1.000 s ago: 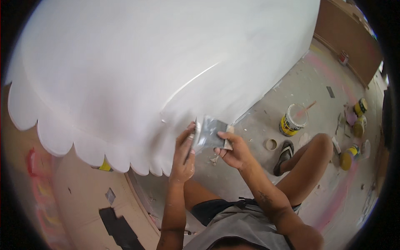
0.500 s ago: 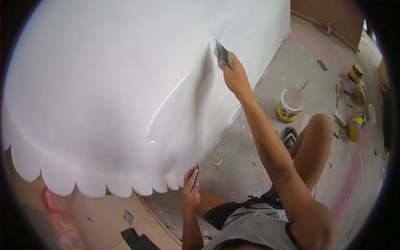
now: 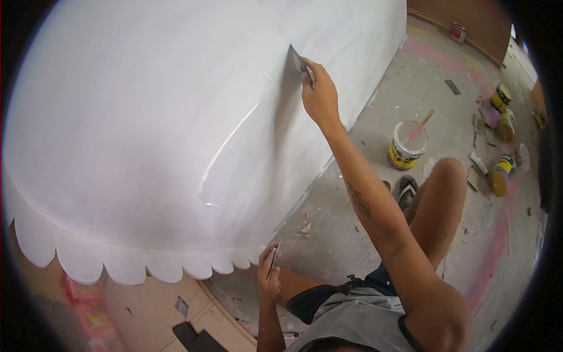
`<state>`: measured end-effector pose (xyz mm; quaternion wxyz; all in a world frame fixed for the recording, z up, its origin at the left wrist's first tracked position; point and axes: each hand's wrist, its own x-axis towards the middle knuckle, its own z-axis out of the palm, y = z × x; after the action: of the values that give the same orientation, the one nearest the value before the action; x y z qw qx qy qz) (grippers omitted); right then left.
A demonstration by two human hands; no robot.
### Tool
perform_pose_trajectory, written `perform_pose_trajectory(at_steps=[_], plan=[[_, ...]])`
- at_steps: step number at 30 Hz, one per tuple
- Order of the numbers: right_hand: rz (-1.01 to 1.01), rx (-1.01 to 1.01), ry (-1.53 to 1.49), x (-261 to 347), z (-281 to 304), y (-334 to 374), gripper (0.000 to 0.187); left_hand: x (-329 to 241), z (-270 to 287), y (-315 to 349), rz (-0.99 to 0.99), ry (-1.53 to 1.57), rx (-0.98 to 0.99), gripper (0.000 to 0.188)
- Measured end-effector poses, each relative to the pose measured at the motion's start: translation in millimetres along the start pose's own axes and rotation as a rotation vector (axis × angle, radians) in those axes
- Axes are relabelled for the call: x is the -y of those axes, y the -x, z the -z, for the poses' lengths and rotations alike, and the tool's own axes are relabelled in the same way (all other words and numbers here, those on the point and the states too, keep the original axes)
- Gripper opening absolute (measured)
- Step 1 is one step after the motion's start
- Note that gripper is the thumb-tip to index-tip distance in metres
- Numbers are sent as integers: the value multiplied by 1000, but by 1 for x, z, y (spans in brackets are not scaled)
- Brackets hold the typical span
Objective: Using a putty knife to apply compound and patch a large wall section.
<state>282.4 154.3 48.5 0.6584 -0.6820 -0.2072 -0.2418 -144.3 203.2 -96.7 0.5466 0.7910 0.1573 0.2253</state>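
Observation:
A large, smooth white form [image 3: 135, 129] with a scalloped lower border fills the left and middle of the view. My right hand [image 3: 321, 94] is closed around a putty knife [image 3: 297, 59], whose grey blade is held against the white surface. Left of the blade runs a long, thin ridge of white putty [image 3: 225, 145], with a short hooked smear at its lower end. Beside the scalloped corner, my left hand [image 3: 268, 278], smeared with white, grips a thin flat scraper [image 3: 274, 260], seen nearly edge-on.
To my right, a yellow-labelled bucket [image 3: 403, 157] holds a stick [image 3: 423, 122]. Several yellow cans lie or stand farther right, among scraps and sanding pieces. A small red and white can [image 3: 458, 33] is at the back by a brown board [image 3: 487, 23].
My right hand and the putty knife have moved a little left and up, and the blade has turned. A faint short dashed mark now shows above the ridge. My left hand stays low.

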Motion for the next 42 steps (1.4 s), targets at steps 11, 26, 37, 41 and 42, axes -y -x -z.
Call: perform_pose_trajectory(at_steps=[11,26,37,41,42], plan=[[233,84,60,74,-40,88,65,7,-3,19,57,90,-72,44],[556,465,12,134,-84,240,55,9,2,79,119,114,-245,48],[434,704,18,112,-31,243,52,17,-10,73,175,114,-196,48],[-92,354,-317,38,-12,138,39,15,-34,64,194,418,-206,53],[0,274,-126,25,1,103,37,16,-37,61,199,424,-201,53]])
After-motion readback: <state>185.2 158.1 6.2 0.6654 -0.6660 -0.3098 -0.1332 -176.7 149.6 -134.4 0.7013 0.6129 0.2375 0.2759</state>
